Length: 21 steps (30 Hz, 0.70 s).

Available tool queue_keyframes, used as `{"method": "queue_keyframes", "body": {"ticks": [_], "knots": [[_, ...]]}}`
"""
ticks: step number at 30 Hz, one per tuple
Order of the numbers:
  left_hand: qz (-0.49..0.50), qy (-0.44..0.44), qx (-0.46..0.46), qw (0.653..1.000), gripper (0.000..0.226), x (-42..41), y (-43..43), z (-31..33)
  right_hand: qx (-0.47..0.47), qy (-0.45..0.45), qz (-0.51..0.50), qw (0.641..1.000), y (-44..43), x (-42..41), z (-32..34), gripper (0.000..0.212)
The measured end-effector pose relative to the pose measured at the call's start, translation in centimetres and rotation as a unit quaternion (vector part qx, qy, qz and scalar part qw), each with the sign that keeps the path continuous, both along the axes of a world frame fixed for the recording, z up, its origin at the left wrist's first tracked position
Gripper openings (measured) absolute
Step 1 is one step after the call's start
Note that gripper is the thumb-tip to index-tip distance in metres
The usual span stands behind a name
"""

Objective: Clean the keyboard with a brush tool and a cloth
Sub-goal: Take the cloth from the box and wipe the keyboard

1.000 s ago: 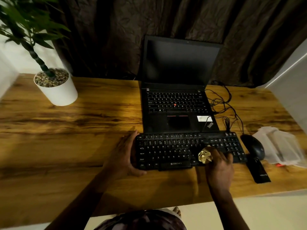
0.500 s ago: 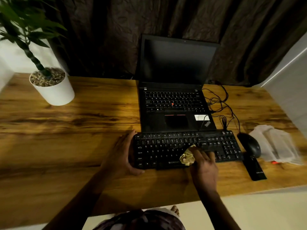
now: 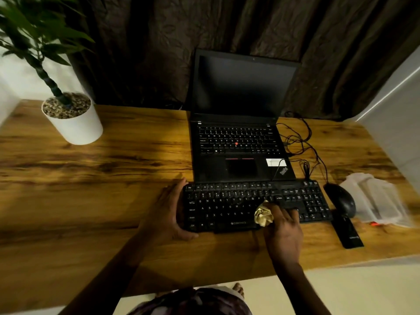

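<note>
Right hand (image 3: 284,228) and cloth (image 3: 263,215) sit further left on the keyboard (image 3: 227,208) than a second ago, now at the right end of the letter block beside the spacebar.

- The hand grasps the crumpled pale wad on its thumb side and presses it onto the keys. Its other fingers lie across the keys to the right.
- Left hand (image 3: 168,212) clasps the keyboard's left end, thumb hooked over the near edge, steadying it on the table (image 3: 91,189).
- Judgement: wiping is mid-course. The number pad and the upper rows probably still need a pass.
- No brush identifiable, so whether brushing is done cannot be told.
- Right of the keyboard: a mouse (image 3: 341,201), a flat black bar (image 3: 347,233), and clear packaging (image 3: 375,198).
- Beyond: an open laptop (image 3: 241,142) with a dark screen, and a potted plant (image 3: 72,123) far left.
</note>
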<state>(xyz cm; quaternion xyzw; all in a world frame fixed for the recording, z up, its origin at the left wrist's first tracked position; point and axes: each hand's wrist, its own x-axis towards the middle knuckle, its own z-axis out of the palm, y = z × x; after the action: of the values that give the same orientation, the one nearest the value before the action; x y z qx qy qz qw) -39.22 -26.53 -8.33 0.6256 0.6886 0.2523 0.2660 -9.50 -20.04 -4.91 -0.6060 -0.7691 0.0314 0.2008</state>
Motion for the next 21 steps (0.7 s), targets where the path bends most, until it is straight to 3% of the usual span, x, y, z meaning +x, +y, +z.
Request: {"method": "queue_keyframes", "body": {"ticks": [5, 11, 17, 21], "knots": [[-0.006, 0.005, -0.003, 1.0, 0.149, 0.0, 0.1, -0.1, -0.015, -0.016, 0.054, 0.998, -0.8, -2.3, -0.9, 0.07], [-0.003, 0.004, 0.001, 1.0, 0.149, -0.1, 0.0, -0.2, -0.006, 0.006, -0.012, 1.0, -0.4, -1.5, -0.5, 0.06], [0.0, -0.005, -0.001, 1.0, 0.15, -0.1, 0.0, -0.2, -0.01, -0.006, 0.057, 0.998, -0.8, -2.1, -0.9, 0.069], [0.001, -0.007, -0.003, 1.0, 0.15, -0.1, 0.1, -0.3, -0.018, 0.004, 0.021, 1.0, -0.5, -0.8, -0.3, 0.064]]}}
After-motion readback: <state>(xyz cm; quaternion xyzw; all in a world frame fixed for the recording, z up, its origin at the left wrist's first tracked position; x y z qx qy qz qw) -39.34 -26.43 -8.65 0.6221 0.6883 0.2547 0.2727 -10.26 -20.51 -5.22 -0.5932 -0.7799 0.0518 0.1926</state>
